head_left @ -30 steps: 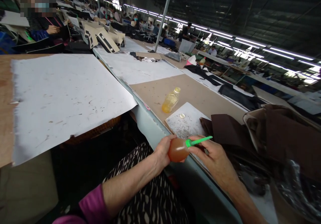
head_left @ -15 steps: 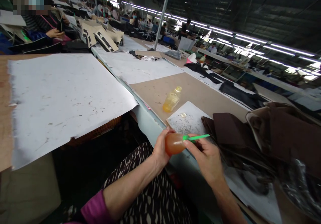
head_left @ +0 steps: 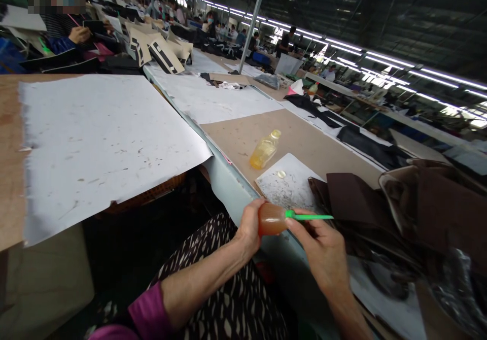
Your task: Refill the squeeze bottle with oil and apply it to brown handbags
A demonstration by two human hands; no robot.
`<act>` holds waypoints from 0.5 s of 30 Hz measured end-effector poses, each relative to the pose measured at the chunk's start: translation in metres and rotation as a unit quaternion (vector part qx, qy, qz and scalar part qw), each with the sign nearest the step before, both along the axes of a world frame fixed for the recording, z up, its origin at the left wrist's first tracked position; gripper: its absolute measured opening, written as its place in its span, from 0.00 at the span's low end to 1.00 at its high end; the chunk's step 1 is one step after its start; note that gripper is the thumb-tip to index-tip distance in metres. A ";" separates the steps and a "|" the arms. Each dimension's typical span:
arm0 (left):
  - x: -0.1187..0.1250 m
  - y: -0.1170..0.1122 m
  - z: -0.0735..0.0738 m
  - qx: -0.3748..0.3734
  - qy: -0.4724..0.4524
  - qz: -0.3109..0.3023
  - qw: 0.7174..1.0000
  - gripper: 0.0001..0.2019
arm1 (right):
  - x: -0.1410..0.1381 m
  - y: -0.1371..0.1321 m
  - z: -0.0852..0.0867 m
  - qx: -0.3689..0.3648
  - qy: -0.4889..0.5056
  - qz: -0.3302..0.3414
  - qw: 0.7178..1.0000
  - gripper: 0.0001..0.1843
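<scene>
My left hand (head_left: 251,224) is wrapped round a bottle (head_left: 272,219) of orange-brown liquid, which lies tilted on its side above the table's front edge. At the bottle's mouth, the thumb and fingers of my right hand (head_left: 323,246) pinch a green cap with a long narrow spout (head_left: 310,216) that points right. Whether the cap is fully seated on the neck I cannot tell. Beyond my hands, a clear bottle (head_left: 265,150) with some yellow liquid stands on the brown board. A small pale round cap (head_left: 281,174) lies on a stained white sheet (head_left: 291,185) close by.
Dark brown fabric pieces (head_left: 353,198) are heaped to the right, with clear plastic wrap (head_left: 454,289) beside them. On the left stands a table covered by a large white sheet (head_left: 110,137). A co-worker's hand (head_left: 79,34) shows at the far left, near cut cream panels (head_left: 165,53).
The bottle and both hands have shifted slightly right in view. The green spout has turned from pointing slightly upward to nearly level. The camera view has also shifted a little.
</scene>
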State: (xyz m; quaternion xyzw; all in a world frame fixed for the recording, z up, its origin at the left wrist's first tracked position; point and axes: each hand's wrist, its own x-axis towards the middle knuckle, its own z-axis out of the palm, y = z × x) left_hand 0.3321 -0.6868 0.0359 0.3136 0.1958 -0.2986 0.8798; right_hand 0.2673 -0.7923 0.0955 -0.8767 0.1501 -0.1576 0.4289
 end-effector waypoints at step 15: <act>0.016 0.022 -0.005 -0.123 0.146 -0.323 0.927 0.22 | 0.003 -0.016 0.017 -0.055 0.050 0.215 0.974 0.09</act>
